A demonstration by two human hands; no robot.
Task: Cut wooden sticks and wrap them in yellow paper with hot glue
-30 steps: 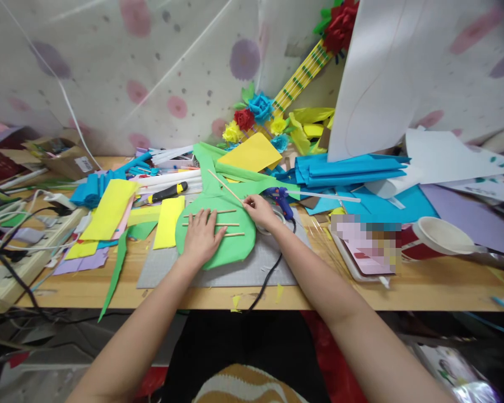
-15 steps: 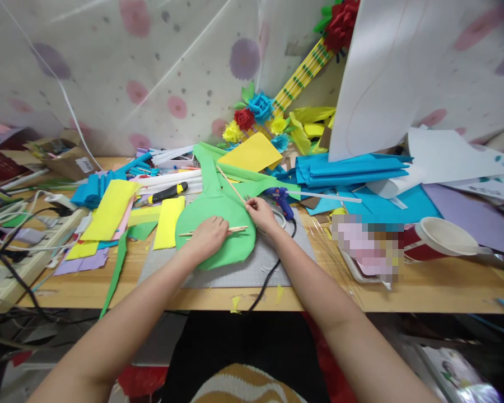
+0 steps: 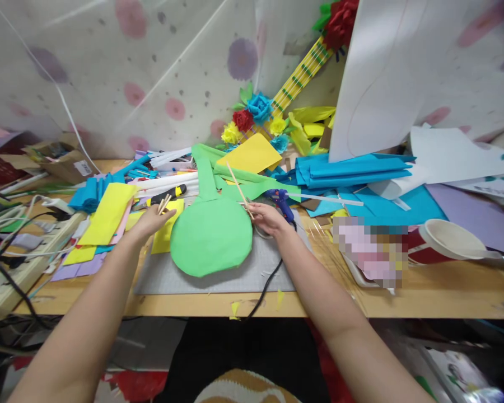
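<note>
A green guitar-shaped paper piece (image 3: 211, 238), with a round body and a narrow neck, lies on the grey cutting mat (image 3: 235, 284). To its left, my left hand (image 3: 150, 219) is closed around several thin wooden sticks (image 3: 164, 204), over yellow paper (image 3: 168, 232) and beside a black-and-yellow utility knife (image 3: 168, 194). My right hand (image 3: 266, 218) pinches a wooden stick (image 3: 237, 183) at the body's upper right edge, the stick slanting up across the green paper. Just beyond that hand lies a blue glue gun (image 3: 281, 201) holding a clear glue stick.
A flower-covered yellow paper guitar (image 3: 300, 75) leans at the back beside a tall white board (image 3: 373, 78). Blue paper rolls (image 3: 353, 169) and a red-and-white cup (image 3: 441, 242) are on the right. A power strip (image 3: 33, 252) with cables lies left; a black cord (image 3: 265, 288) crosses the mat.
My left hand has moved left off the green body, carrying the sticks that lay across it. My right hand still pinches its stick near the same edge, now slightly lower.
</note>
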